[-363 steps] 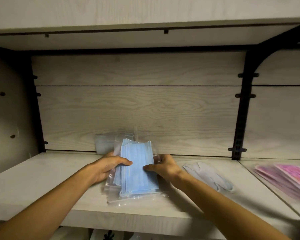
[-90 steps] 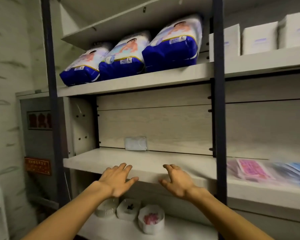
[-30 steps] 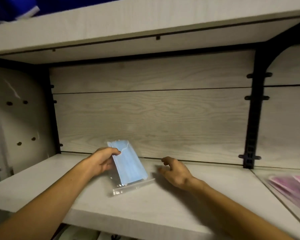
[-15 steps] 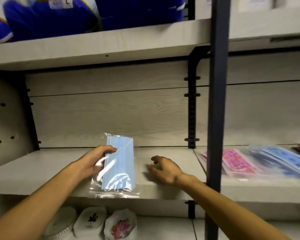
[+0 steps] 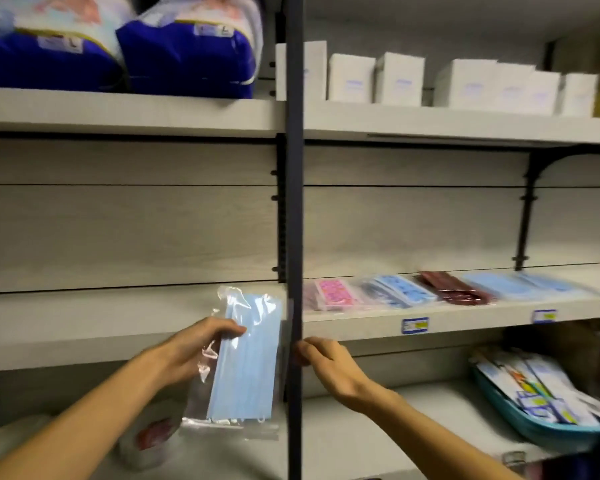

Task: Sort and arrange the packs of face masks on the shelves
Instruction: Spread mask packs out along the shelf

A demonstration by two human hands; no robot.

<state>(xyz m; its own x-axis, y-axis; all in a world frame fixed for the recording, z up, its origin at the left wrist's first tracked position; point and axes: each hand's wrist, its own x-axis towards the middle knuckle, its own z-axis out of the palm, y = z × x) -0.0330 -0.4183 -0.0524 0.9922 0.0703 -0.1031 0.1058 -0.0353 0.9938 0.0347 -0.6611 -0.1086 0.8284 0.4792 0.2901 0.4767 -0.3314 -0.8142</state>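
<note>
My left hand (image 5: pixel 194 351) grips a clear pack of light blue face masks (image 5: pixel 246 362), held upright in front of the middle shelf's (image 5: pixel 84 320) edge. My right hand (image 5: pixel 329 362) hangs just right of the dark upright post (image 5: pixel 294 237), fingers loosely curled, holding nothing. On the right shelf section (image 5: pixel 465 317) lie rows of mask packs: pink (image 5: pixel 333 294), blue printed (image 5: pixel 399 291), dark red (image 5: pixel 454 289) and light blue (image 5: pixel 527 287).
Blue diaper bags (image 5: pixel 187 46) and white boxes (image 5: pixel 465 83) fill the top shelf. A teal basket of packs (image 5: pixel 541 396) sits on the lower shelf at right. Small white tubs (image 5: pixel 146 441) stand at lower left.
The view swung right and backed away. My left hand carried the blue mask pack off the left shelf toward the post; my right hand moved right along with it.
</note>
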